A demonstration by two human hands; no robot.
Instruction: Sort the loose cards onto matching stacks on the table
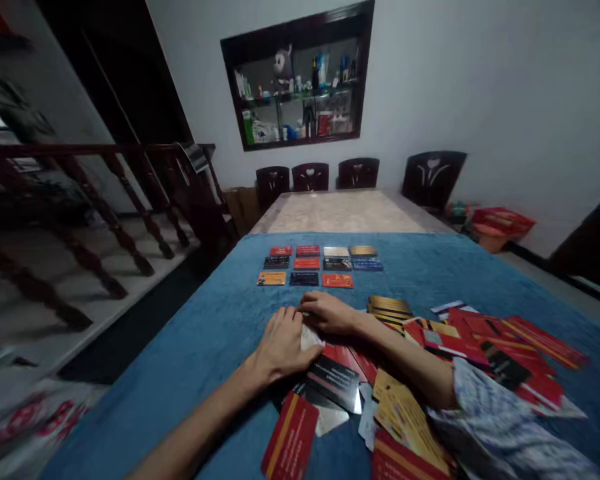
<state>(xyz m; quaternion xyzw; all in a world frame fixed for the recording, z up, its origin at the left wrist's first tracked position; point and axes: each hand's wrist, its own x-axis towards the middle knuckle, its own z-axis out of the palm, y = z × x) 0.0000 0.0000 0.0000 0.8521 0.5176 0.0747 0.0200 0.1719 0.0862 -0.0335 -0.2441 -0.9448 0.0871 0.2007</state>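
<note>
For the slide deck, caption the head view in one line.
Both hands, left hand and right hand, press on a loose card pile on blue cloth, with neat card rows beyond.

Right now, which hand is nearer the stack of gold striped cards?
Right. The right hand lies just left of the stack of gold striped cards, resting on a pale card. The left hand sits farther left and nearer the person.

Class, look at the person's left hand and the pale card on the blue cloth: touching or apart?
Touching. The head view shows the left hand lying palm down with its fingers over the pale card, no gap visible. The right hand rests beside it.
</note>
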